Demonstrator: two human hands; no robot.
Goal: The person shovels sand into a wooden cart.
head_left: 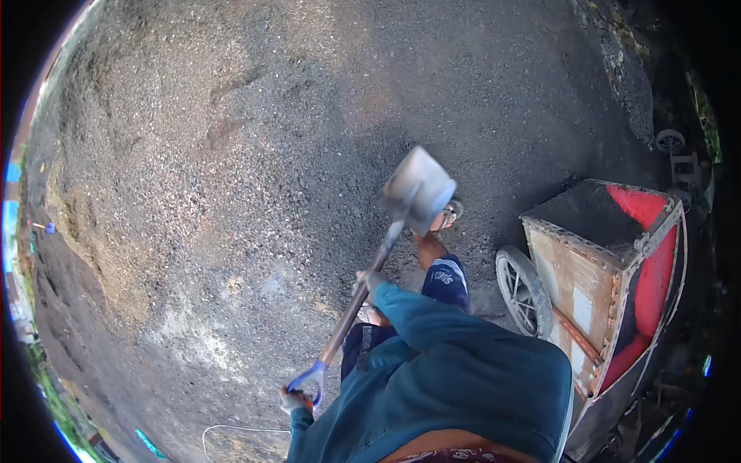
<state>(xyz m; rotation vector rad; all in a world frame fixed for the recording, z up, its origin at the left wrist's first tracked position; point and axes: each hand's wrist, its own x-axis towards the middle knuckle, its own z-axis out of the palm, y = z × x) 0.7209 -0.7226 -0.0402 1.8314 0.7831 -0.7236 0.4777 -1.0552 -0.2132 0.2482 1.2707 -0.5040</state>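
Shovel [419, 190] looks stiff and blade-heavy; left hand [293, 400] clasps its blue end grip, right hand [369, 282] closes around mid-shaft.

My left hand [293, 400] closes on the glossy blue plastic grip [302, 378] of a shovel [344, 320]. My right hand [369, 282] holds its smooth brown wooden shaft. The blade [418, 189] is pale, dull metal. Both hands may be in grey cloth gloves, but the view is blurred. My sleeve [432, 324] is matt teal cloth. The ground [231, 154] is rough, dark gravel. The cart [587, 285] has worn wood, red paint and a rubber tyre [523, 289].
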